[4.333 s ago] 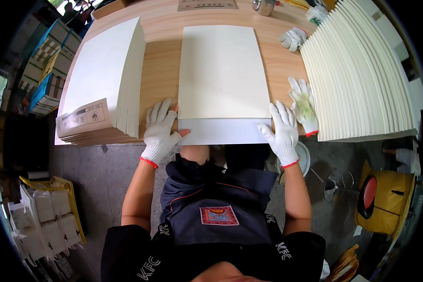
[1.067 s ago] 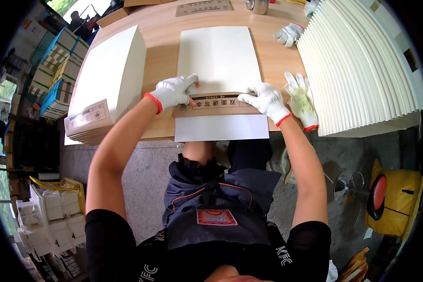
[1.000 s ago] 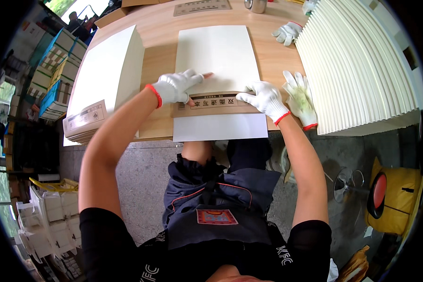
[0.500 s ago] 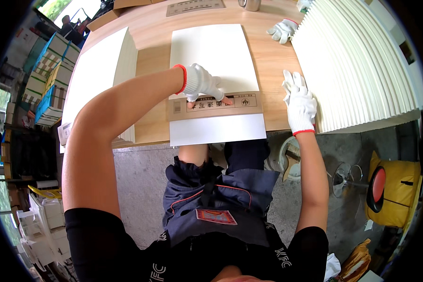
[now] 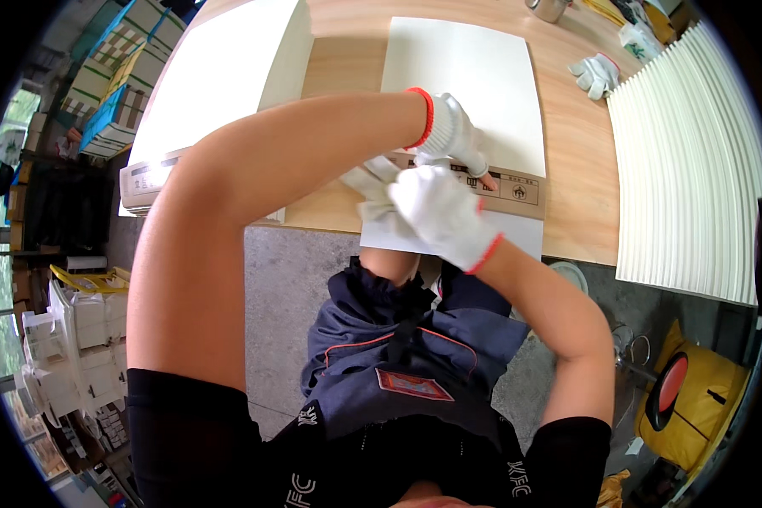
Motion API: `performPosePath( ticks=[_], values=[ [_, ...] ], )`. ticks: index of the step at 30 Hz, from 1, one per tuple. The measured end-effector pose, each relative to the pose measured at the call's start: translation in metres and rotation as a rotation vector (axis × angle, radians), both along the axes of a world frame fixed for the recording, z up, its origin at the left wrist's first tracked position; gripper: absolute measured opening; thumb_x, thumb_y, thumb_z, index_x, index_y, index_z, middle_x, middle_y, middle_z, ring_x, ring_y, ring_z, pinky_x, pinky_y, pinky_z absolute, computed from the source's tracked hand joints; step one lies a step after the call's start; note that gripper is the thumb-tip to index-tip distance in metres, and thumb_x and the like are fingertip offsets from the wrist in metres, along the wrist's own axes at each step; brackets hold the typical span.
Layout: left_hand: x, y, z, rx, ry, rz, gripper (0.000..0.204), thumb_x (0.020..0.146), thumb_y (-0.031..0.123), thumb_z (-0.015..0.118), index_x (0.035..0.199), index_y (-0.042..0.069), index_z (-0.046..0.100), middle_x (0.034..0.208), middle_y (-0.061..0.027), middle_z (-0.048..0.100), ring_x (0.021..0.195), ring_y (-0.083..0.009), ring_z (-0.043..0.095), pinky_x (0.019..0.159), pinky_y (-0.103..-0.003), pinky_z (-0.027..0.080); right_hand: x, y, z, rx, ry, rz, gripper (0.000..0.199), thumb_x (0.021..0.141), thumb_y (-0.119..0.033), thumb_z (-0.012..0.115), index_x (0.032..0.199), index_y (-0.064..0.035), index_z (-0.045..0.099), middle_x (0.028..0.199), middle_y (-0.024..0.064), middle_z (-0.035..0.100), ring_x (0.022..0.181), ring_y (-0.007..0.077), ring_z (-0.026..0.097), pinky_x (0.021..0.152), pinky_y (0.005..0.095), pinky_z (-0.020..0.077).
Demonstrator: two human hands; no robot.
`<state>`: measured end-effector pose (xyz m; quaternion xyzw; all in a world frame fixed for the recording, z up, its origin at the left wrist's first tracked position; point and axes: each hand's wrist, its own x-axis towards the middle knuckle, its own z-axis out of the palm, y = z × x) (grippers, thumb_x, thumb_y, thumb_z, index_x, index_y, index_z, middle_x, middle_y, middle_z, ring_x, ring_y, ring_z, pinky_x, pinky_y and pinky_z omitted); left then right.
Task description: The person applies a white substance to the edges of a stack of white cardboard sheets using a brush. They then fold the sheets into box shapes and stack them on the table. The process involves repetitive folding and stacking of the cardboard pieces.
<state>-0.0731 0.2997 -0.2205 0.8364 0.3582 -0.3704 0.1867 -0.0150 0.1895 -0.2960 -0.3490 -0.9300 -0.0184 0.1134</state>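
Note:
A white paper sheet or pad (image 5: 466,80) lies across the table's front edge, with a brown printed paper band (image 5: 529,195) across its near part. My left hand (image 5: 455,140), in a white glove with bare fingertips, rests on the band with its fingers extended. My right hand (image 5: 444,212), fully gloved in white, crosses below it at the band's left part. Motion smears its fingers, so I cannot tell whether they hold anything. The right hand hides the band's left end.
A white paper stack (image 5: 229,68) stands on the left, with a brown banded end (image 5: 148,182) at its front. A tall stack of white pads (image 5: 686,169) stands on the right. Beyond are a loose glove (image 5: 595,74) and a metal cup (image 5: 549,8).
My right hand has swept left from beside the right stack to the band. My left hand still presses on the band. The whole view has shifted, with the table contents appearing further right.

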Motion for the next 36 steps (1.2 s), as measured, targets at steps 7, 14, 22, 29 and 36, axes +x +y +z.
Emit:
performPosePath(
  ticks=[7, 14, 22, 29, 36],
  values=[
    [-0.026, 0.006, -0.017, 0.089, -0.16, -0.365, 0.088, 0.075, 0.078, 0.063, 0.146, 0.031, 0.044, 0.126, -0.0099, 0.065, 0.091, -0.0273, 0.072, 0.082, -0.043, 0.057, -0.056, 0.005, -0.032, 0.244, 0.086, 0.045, 0.009, 0.083, -0.013, 0.058, 0.082, -0.0063, 0.064, 0.083, 0.0079, 0.06, 0.079, 0.0242, 0.064, 0.061, 0.0424, 0.0541],
    [-0.022, 0.001, -0.022, 0.225, 0.006, -0.544, 0.089, 0.071, 0.015, 0.083, 0.144, 0.046, 0.042, 0.125, -0.0068, 0.062, 0.1, -0.034, 0.069, 0.077, -0.047, 0.057, 0.08, -0.001, -0.007, -0.2, -0.171, -0.305, 0.017, 0.086, -0.04, 0.067, 0.082, -0.0251, 0.074, 0.069, 0.0094, 0.066, 0.069, 0.025, 0.071, 0.061, 0.0396, 0.0574],
    [-0.02, -0.048, -0.03, 0.562, -0.268, -0.161, 0.032, 0.097, 0.046, 0.052, 0.123, 0.033, 0.066, 0.13, -0.008, 0.057, 0.109, -0.0302, 0.061, 0.093, -0.045, 0.055, 0.223, -0.017, 0.052, -0.156, -0.32, -0.724, 0.068, 0.087, -0.03, 0.067, 0.149, -0.0194, 0.04, 0.133, 0.0109, 0.056, 0.116, 0.0287, 0.059, 0.089, 0.0403, 0.0523],
    [-0.056, -0.182, -0.079, -0.303, -1.522, 1.065, 0.064, 0.09, -0.003, 0.051, 0.151, 0.011, 0.037, 0.152, -0.0117, 0.042, 0.134, -0.0323, 0.047, 0.109, -0.04, 0.043, 0.174, -0.021, 0.046, -0.064, -0.341, -0.416, 0.051, 0.091, -0.025, 0.058, 0.142, -0.0199, 0.048, 0.142, 0.0073, 0.05, 0.125, 0.025, 0.051, 0.109, 0.0423, 0.0386],
    [-0.066, -0.179, -0.06, -0.725, -2.134, 2.233, 0.03, 0.097, 0.015, 0.049, 0.126, 0.006, 0.045, 0.139, -0.0171, 0.044, 0.127, -0.0374, 0.049, 0.104, -0.056, 0.044, 0.19, -0.019, -0.015, -0.08, 0.133, -0.275, 0.044, 0.09, -0.019, 0.055, 0.133, -0.0239, 0.06, 0.139, 0.0067, 0.054, 0.125, 0.0283, 0.054, 0.106, 0.0456, 0.0413]
  ],
)
